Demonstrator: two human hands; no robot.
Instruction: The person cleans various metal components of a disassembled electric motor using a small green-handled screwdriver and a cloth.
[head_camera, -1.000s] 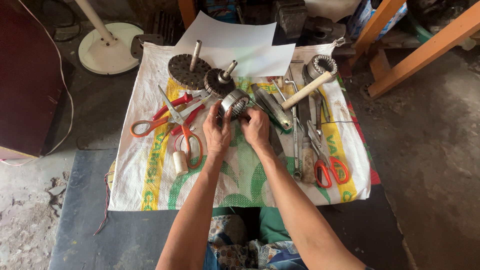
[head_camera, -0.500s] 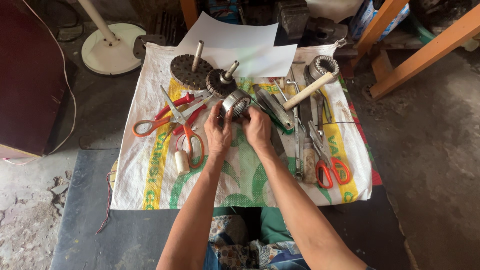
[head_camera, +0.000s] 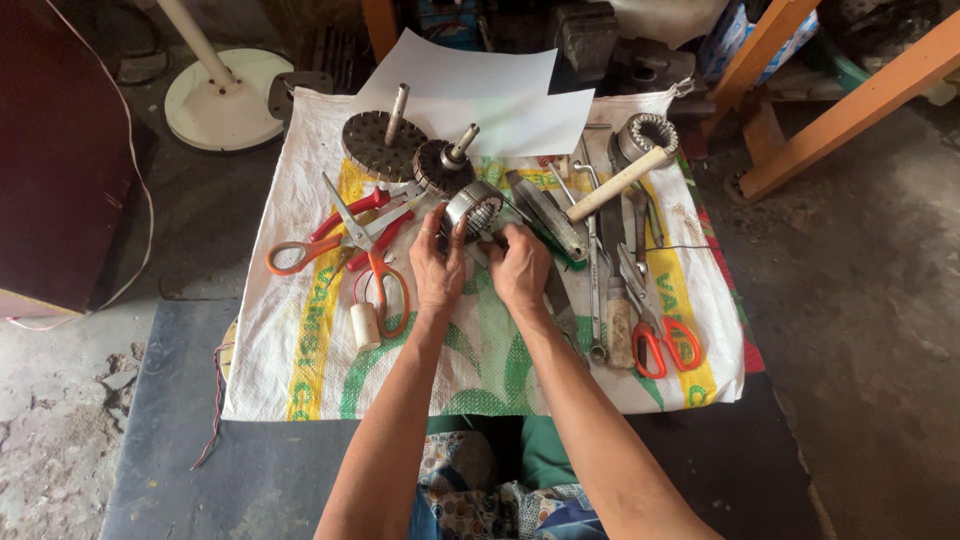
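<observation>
Gripping the small motor stator (head_camera: 472, 208) near the woven sack's (head_camera: 300, 370) far-middle, your left hand (head_camera: 438, 268) is clamped on its side while your right hand (head_camera: 520, 268) pinches at its front, so brace it firmly beside the orange-handled scissors (head_camera: 345, 245).
</observation>
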